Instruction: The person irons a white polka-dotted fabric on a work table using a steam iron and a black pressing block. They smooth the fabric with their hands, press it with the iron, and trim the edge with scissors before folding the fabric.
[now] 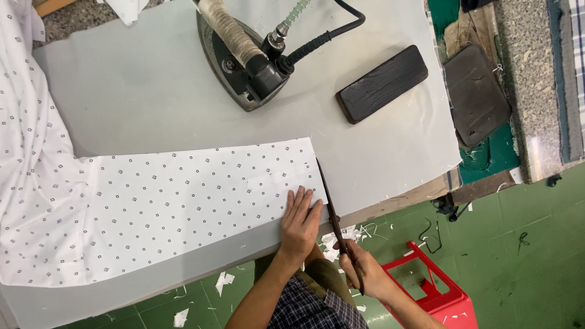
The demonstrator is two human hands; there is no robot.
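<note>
Fabric (white, dotted) lies pinned flat under my open left hand so its edge stays put; my right hand grips the scissors, blades along that edge.

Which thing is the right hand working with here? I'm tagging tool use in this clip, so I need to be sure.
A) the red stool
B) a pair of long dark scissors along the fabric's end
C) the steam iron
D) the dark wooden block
B: the right hand grips the handles of the scissors, whose blades run along the end of the dotted white fabric while the left hand lies flat on it.
</note>
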